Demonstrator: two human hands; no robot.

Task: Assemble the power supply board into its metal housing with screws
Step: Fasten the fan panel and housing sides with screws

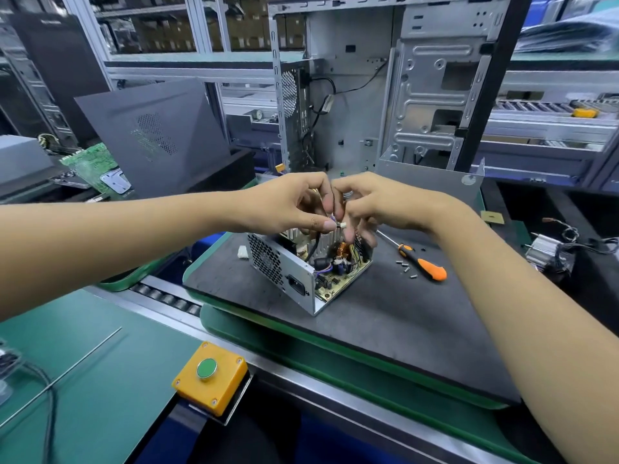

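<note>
1. Factory bench, centre of frame: dark pallet carrying metal housing with power supply board already inside.
2. Left hand and right hand both pinching small white connector above housing.
3. Risk: pulling too hard, tearing thin wires off board.
4. Risk: loose screws beside screwdriver, centre right, easily knocked off pallet.
</note>
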